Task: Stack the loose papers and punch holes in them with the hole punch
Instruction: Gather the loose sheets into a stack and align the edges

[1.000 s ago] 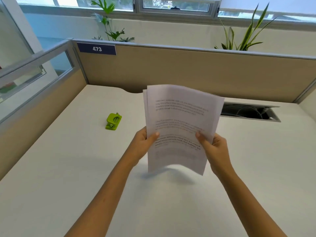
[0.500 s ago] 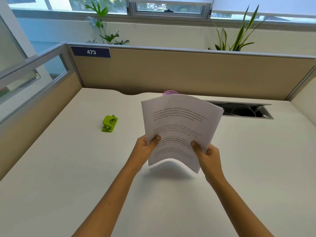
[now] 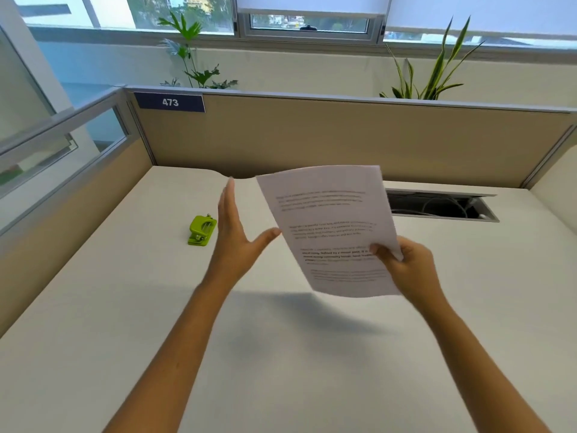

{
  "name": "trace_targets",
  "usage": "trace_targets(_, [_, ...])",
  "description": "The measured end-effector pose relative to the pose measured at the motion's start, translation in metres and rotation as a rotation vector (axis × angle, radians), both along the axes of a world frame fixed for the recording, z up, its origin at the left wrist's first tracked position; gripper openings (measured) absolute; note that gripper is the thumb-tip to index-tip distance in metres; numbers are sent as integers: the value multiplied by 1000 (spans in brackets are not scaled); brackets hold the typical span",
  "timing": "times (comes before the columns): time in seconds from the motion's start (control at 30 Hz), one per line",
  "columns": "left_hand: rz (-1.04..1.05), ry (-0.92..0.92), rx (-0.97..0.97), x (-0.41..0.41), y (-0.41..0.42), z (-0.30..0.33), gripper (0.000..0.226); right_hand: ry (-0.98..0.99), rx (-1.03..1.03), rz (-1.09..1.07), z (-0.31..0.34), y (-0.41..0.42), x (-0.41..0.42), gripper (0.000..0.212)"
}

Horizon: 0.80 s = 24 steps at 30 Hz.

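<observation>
A stack of white printed papers (image 3: 331,226) hangs in the air above the desk, tilted with its top leaning left. My right hand (image 3: 406,270) grips the stack at its lower right edge. My left hand (image 3: 237,235) is open just left of the stack, fingers straight and pointing away, thumb close to the paper's left edge but apart from it. A small lime-green hole punch (image 3: 202,230) lies on the desk to the left of my left hand.
The white desk (image 3: 281,354) is enclosed by beige partition walls (image 3: 312,139) at the back and left. An open cable tray slot (image 3: 437,205) with wires sits at the back right. Plants stand behind the partition.
My left hand has let go of the papers and opened beside them. The stack has tilted and shifted right, held by my right hand alone.
</observation>
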<state>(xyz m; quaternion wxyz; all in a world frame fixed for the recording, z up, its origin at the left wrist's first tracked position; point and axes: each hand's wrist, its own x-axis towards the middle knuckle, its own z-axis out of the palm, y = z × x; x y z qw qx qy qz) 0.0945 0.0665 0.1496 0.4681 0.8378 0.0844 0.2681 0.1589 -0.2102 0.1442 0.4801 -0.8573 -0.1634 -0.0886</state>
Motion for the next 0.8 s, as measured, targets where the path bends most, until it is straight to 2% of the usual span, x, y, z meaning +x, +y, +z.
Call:
trace_targets(0.07, [-14, -50, 242, 3, 5, 22, 110, -61, -193, 81, 26, -5, 7, 17])
trace_targets(0.13, [-126, -41, 412, 5, 6, 38, 103, -52, -348, 174, 48, -7, 9, 20])
trace_targets(0.2, [-286, 102, 355, 6, 4, 44, 74, -76, -448, 249, 64, -4, 7, 21])
trace_targets(0.27, [-429, 281, 159, 6, -1, 41, 21, -118, -515, 248, 77, -5, 6, 16])
trace_targets(0.3, [-462, 313, 110, 6, -4, 37, 12, -122, -529, 220, 83, -8, 8, 12])
trace_targets(0.4, [-455, 318, 20, 2, -7, 24, 19, -99, -510, 109, 95, -31, 21, 4])
trace_targets(0.47, [-424, 315, -82, 0, -4, 18, 17, 3, -374, 46, 94, -52, 30, 12])
trace_targets(0.53, [-421, 305, -219, -2, 2, 13, 16, 189, -72, 75, 86, -68, 34, 27])
trace_targets(0.63, [-431, 289, -376, -3, 5, 6, 18, 428, 271, 262, 56, -72, 33, 57])
trace_targets(0.7, [-424, 293, -437, -3, 2, 1, 20, 529, 455, 363, 32, -63, 30, 86])
trace_targets(0.8, [-391, 301, -504, -1, 2, -8, 26, 648, 705, 382, 5, -53, 30, 117])
